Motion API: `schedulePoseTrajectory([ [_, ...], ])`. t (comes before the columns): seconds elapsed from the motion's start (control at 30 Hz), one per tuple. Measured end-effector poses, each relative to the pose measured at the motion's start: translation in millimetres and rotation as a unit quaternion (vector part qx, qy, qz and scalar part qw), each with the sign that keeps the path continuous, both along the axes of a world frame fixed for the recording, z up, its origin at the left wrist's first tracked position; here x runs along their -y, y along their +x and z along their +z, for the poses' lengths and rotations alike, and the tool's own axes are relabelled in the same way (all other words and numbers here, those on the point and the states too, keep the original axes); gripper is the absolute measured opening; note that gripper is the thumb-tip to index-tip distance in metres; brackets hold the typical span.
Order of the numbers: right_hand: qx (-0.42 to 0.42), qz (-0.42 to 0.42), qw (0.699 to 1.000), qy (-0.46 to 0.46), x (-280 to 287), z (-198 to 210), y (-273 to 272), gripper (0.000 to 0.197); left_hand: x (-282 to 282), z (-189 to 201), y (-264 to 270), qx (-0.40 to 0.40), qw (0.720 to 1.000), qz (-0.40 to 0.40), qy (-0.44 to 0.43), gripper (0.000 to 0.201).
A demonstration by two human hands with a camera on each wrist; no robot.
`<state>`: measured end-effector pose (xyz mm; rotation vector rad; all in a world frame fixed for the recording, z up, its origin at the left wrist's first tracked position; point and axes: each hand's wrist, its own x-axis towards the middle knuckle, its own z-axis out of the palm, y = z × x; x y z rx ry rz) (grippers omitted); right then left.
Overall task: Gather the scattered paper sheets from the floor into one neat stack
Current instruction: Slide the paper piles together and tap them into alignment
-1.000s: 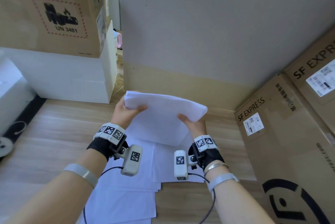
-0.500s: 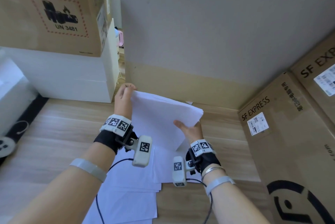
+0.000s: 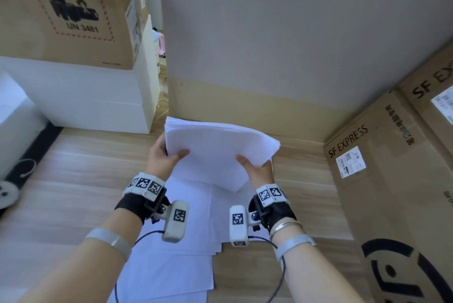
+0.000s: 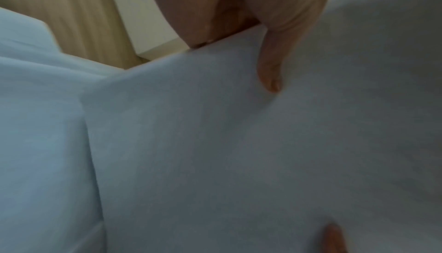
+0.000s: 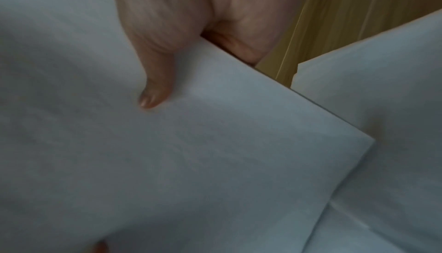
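I hold a stack of white paper sheets (image 3: 215, 150) in the air above the floor, tilted with one corner pointing down toward me. My left hand (image 3: 165, 155) grips its left edge, thumb on top. My right hand (image 3: 252, 168) grips the right edge the same way, thumb over the top sheet. Up close, the left wrist view has the thumb (image 4: 272, 72) pressing on the stack (image 4: 239, 143), and the right wrist view has the other thumb (image 5: 155, 91) on the paper (image 5: 191, 162). More loose sheets (image 3: 176, 261) lie overlapping on the wooden floor below my wrists.
A cardboard box marked UN 3481 (image 3: 71, 13) sits on white boxes (image 3: 81, 99) at the left. SF Express cartons (image 3: 382, 180) stand along the right. A grey wall (image 3: 282, 33) with a tan skirting closes off the space ahead. Bare wood floor (image 3: 73, 180) lies at the left.
My left hand slid up to the stack's far corner half a second ago and has come back down to its left edge, thumb on top. The stack stayed held in both hands.
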<state>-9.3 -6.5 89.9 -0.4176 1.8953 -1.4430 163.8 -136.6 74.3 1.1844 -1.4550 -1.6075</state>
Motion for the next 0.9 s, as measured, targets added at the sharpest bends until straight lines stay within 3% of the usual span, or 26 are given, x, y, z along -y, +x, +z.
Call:
schedulePoseTrajectory([
  [0.1, 0.038, 0.045, 0.993, 0.097, -5, -21, 6, 0.026, -8, -7, 6, 0.115, 0.99, -0.032, 0.079, 0.017],
  [0.17, 0.035, 0.051, 0.985, 0.164, -7, -41, 12, 0.024, -14, -16, 7, 0.183, 0.978, -0.044, 0.086, 0.032],
  [0.2, 0.02, 0.05, 0.983, 0.175, -7, -48, 14, 0.035, -15, -19, 7, 0.194, 0.976, -0.054, 0.08, 0.036],
  [0.23, 0.013, 0.047, 0.983, 0.175, -5, -52, 14, 0.044, -16, -19, 5, 0.2, 0.976, -0.054, 0.064, 0.037],
  [0.4, 0.009, 0.013, 0.988, 0.156, -3, -60, 9, 0.046, -10, -27, 5, 0.196, 0.975, -0.073, 0.072, 0.011],
  [0.5, 0.018, 0.036, 0.977, 0.211, -5, -72, 17, 0.059, -12, -36, 9, 0.236, 0.962, -0.11, 0.084, 0.024],
  [0.57, 0.018, 0.035, 0.977, 0.209, -5, -74, 13, 0.043, -11, -39, 8, 0.243, 0.96, -0.109, 0.09, 0.037],
  [0.63, 0.014, 0.04, 0.981, 0.192, -4, -69, 5, 0.023, -9, -35, 5, 0.239, 0.959, -0.106, 0.105, 0.033],
  [0.7, 0.012, 0.064, 0.983, 0.172, -4, -64, -1, 0.03, -7, -27, 4, 0.233, 0.959, -0.109, 0.115, 0.021],
  [0.83, 0.008, 0.139, 0.971, 0.195, -7, -71, -2, 0.039, -4, -34, 10, 0.212, 0.958, -0.137, 0.139, 0.037],
  [0.9, 0.02, 0.118, 0.977, 0.177, -12, -82, -4, 0.034, -5, -44, 16, 0.219, 0.958, -0.114, 0.15, 0.038],
])
